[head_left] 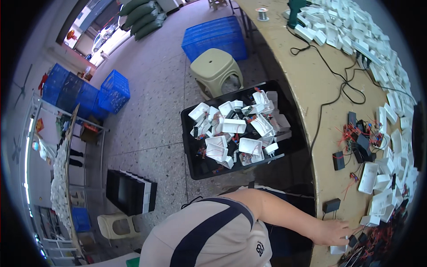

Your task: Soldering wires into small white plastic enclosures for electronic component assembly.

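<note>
My left hand (332,232) reaches over the right-hand table, its forearm coming from the lower middle. Its fingers curl over a small white plastic casing (338,249), which shows just below the palm. The hand covers part of the casing, so the exact grip is partly hidden. By the fingertips lies a small black box (352,241), beside a heap of black parts with red wires (371,244). Another black box (331,205) with thin leads sits just beyond the hand. My right hand is out of the picture.
White casings (356,26) are piled along the table's far side. A green tool (293,13) with a black cord and a wire spool (262,14) lie farther up. Beside the table, a black tray (195,167) holds wired casings, near a beige stool (213,62) and blue crates (213,38).
</note>
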### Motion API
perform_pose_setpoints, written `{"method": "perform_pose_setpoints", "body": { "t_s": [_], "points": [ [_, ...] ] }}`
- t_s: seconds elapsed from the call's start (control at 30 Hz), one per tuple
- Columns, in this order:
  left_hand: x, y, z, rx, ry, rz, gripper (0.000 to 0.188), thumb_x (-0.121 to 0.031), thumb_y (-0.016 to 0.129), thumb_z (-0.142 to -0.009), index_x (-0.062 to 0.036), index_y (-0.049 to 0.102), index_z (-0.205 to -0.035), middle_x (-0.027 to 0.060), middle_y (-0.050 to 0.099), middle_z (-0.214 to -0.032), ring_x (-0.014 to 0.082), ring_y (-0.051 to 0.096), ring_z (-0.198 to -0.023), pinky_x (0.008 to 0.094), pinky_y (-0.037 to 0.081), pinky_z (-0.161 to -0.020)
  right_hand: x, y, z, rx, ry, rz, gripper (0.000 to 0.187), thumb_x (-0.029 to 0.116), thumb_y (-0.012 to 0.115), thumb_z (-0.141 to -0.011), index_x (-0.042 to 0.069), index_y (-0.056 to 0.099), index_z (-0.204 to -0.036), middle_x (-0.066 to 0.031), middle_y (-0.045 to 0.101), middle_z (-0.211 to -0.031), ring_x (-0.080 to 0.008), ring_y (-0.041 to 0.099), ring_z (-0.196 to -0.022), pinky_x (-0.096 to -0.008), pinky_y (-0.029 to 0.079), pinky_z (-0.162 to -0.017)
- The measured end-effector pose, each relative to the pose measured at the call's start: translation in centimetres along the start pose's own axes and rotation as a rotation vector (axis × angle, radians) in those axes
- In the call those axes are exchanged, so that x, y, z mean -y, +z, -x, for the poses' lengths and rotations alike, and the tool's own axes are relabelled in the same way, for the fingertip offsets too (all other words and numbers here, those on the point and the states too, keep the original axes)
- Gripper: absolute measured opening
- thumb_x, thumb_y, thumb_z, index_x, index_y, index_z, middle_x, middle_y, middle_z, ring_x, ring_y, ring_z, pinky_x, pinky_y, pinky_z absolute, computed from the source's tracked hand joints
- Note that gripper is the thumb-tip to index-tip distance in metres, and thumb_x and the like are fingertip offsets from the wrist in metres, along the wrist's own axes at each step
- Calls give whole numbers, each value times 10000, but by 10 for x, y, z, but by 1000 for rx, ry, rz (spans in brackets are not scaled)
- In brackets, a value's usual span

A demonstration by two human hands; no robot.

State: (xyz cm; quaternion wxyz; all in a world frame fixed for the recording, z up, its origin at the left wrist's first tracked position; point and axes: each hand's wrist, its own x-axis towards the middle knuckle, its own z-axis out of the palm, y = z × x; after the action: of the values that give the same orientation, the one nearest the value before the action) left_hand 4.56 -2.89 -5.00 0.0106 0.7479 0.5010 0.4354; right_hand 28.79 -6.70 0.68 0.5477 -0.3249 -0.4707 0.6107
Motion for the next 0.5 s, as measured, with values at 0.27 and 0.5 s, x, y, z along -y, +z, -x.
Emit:
{"method": "perform_pose_setpoints", "body": {
  "t_s": [0.27,0.5],
  "points": [
    [28,-103,-7,-541,-175,644,722,-355,835,-663,-13,510,-1210,161,547,-1114,301,564,-1040,408,479,-840,-10,-87,-10,-112,110,-4,503,186,683,-819,176,557,-1306,-55,599,-1239,-137,581,-973,-277,545,-728],
    [36,-255,106,-445,-472,1170,687,-174,835,-687,-8,538,-1284,68,630,-1126,130,600,-1009,280,487,-875,-2,-53,5,-222,-465,684,341,138,691,-837,8,584,-1134,-167,625,-1078,-271,617,-834,-359,535,-695]
  ]
}}
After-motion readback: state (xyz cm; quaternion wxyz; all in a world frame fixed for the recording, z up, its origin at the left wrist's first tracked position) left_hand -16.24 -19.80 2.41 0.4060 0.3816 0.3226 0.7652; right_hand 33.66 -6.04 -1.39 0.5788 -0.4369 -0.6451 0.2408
